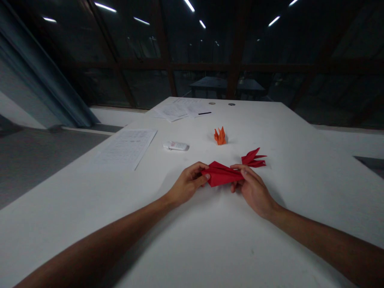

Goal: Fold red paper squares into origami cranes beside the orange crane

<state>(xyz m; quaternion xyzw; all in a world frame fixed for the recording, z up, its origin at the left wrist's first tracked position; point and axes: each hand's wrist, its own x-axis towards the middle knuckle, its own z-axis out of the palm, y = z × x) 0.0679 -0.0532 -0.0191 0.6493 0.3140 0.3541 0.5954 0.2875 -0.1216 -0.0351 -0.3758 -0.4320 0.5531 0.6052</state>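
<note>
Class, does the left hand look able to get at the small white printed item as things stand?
Probably yes: only bare tabletop shows between the left hand and the small white item. It must first let go of the red folded paper, but the right hand holds that too.

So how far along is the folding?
Looks done: the orange origami piece and the loose red origami piece, both with spread points. In hand: a flatter red folded paper, between the left hand and right hand. Left: probably its shaping, since no spread points show on it.
</note>
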